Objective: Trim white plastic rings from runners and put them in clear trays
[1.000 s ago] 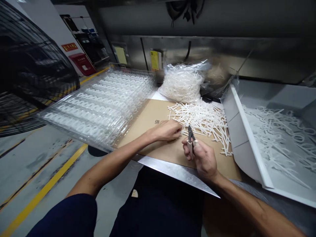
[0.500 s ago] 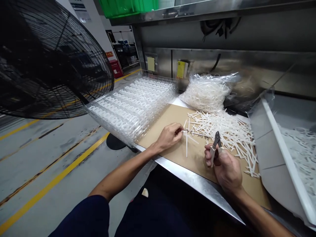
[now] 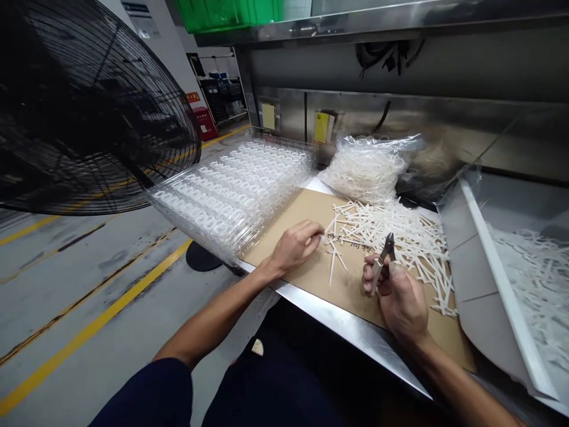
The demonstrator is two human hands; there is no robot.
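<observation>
My left hand (image 3: 296, 248) rests on a brown cardboard sheet (image 3: 288, 222), its fingertips pinching a small white plastic piece (image 3: 323, 235). Several loose white sticks (image 3: 333, 264) lie just right of it, beside a heap of white plastic runners (image 3: 386, 228). My right hand (image 3: 400, 302) grips small steel side cutters (image 3: 386, 255) with pale handles, jaws pointing up toward the heap. Both hands sit above the cardboard, apart from each other.
A bag of white plastic parts (image 3: 367, 169) stands behind the heap. A grey bin (image 3: 484, 284) holding white pieces sits to the right. Stacked clear trays (image 3: 226, 196) lie to the left, past the steel table edge (image 3: 347, 326). A large black fan (image 3: 89, 112) stands far left.
My view has swung, shifting the table rightward in frame. Loose white sticks now lie by my left hand, and the cutters have tilted, with my right hand lower.
</observation>
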